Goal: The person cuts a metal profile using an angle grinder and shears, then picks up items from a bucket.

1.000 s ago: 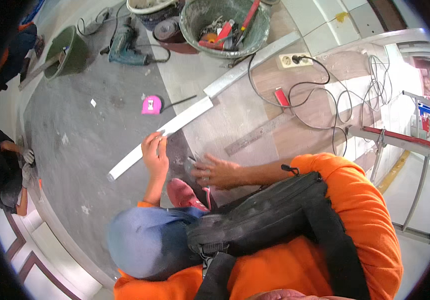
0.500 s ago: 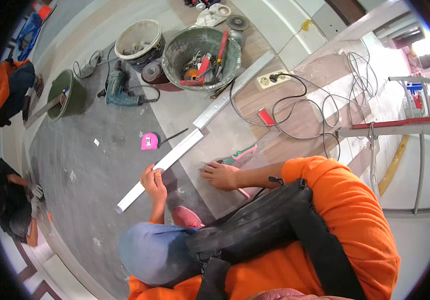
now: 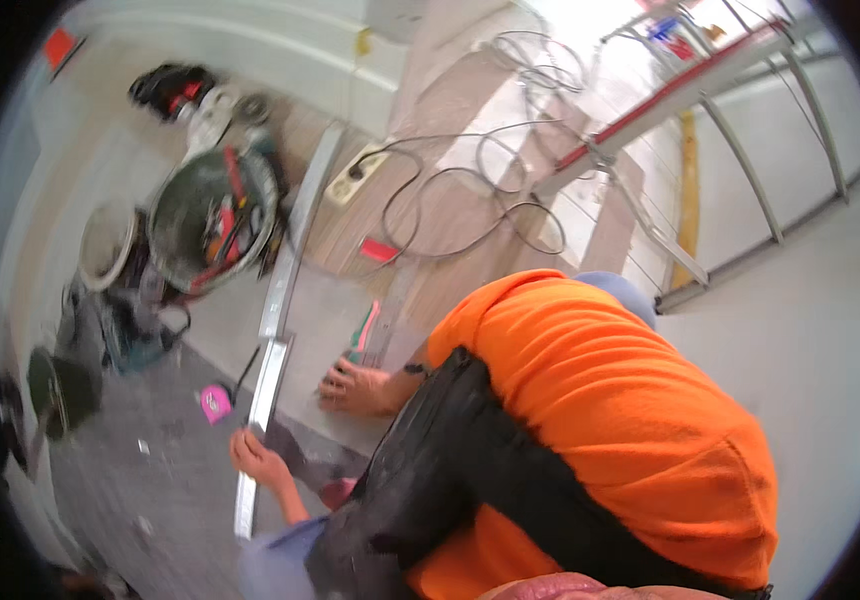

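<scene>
My left hand (image 3: pixel 256 460) has its fingers curled on a long silver metal strip (image 3: pixel 270 375), which lies end to end with a second metal length (image 3: pixel 307 195). My right hand (image 3: pixel 350 388) rests low over the pale floor with fingers apart, beside a pink-and-green hand tool (image 3: pixel 366 327); whether it touches the tool is unclear. A pink tape measure (image 3: pixel 216 403) lies on the dark floor left of the strip. A red object (image 3: pixel 378 249) lies near the cables.
Buckets (image 3: pixel 212 215), one holding tools, and a blurred power drill (image 3: pixel 135 335) stand at left with a green pail (image 3: pixel 65 390). A power strip (image 3: pixel 350 180) and looping cables (image 3: pixel 420 210) lie ahead. An aluminium ladder (image 3: pixel 700 80) is at right. Someone in dark clothing (image 3: pixel 0 410) is at the left edge.
My view has swung round, so the floor items appear rotated and further left, with more ladder in sight. My left hand stays on the strip; my right hand remains beside the hand tool.
</scene>
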Demonstrator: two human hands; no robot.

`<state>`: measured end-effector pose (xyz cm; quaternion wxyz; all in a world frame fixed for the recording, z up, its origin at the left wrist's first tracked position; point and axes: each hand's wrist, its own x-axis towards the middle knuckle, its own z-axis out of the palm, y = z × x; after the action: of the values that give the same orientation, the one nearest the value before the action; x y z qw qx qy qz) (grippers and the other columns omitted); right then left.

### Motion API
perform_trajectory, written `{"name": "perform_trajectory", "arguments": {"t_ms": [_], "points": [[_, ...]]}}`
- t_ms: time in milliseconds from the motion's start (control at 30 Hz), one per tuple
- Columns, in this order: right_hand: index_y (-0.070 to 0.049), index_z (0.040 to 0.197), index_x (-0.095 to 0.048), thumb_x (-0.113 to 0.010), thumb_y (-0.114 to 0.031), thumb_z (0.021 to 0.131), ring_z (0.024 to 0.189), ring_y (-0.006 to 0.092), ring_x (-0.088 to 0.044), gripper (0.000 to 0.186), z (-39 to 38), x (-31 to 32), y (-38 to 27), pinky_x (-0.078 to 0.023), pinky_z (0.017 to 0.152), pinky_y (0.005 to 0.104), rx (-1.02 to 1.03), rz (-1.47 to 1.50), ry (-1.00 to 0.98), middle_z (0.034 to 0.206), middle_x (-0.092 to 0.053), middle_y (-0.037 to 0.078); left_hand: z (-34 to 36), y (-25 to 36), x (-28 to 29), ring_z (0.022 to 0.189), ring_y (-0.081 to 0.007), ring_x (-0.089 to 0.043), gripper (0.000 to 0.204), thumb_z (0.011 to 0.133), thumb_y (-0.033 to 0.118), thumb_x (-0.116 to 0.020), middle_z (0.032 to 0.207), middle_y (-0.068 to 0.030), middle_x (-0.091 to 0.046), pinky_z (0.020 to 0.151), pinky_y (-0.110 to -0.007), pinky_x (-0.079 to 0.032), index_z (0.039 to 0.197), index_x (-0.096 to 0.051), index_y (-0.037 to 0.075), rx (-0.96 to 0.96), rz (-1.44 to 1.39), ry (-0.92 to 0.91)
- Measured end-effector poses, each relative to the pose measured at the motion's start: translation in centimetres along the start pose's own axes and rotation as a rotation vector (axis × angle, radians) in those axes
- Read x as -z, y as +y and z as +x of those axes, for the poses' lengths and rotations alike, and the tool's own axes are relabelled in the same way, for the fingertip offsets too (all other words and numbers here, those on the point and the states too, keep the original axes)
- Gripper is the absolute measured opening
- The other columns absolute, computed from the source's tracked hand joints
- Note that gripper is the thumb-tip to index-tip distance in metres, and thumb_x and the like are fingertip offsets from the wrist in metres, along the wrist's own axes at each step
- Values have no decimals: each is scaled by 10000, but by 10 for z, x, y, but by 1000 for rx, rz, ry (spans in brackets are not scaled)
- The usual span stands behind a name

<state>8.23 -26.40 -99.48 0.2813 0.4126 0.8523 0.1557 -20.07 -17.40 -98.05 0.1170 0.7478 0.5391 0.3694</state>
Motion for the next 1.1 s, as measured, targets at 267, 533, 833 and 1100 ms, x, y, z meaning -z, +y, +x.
{"name": "perform_trajectory", "arguments": {"t_ms": [267,533,833,1100], "points": [[-93,1599,-246,-619,-486,883,1476,463,-248,898,-63,64,51,-188,1155,674,-100,828,-101,1590,-306,217,14,7,-17,906,-351,-645,134,998,187,-594,979,-106,-701,828,-451,-467,1027,-668,79,-7,123,-21],[-120,1624,-180,-706,-632,795,1510,471,-176,1107,-63,-3,49,-128,1171,695,150,408,219,1657,-146,233,14,-12,5,847,-283,-631,102,967,199,-652,932,-67,-676,819,-422,-449,998,-709,120,104,280,76],[-115,1621,-136,-767,-477,789,1445,457,-283,1105,-72,26,93,-188,1150,684,193,448,-169,1595,-254,228,27,65,-7,887,-258,-639,118,923,154,-698,966,-58,-666,777,-380,-512,1024,-750,123,397,-247,37],[-76,1562,-248,-740,-221,769,1260,434,-514,944,-48,68,146,-382,1067,578,245,746,-304,1406,-470,210,40,54,-23,969,-276,-634,147,907,140,-687,996,-63,-708,867,-399,-482,1033,-762,126,199,-281,-99]]}}
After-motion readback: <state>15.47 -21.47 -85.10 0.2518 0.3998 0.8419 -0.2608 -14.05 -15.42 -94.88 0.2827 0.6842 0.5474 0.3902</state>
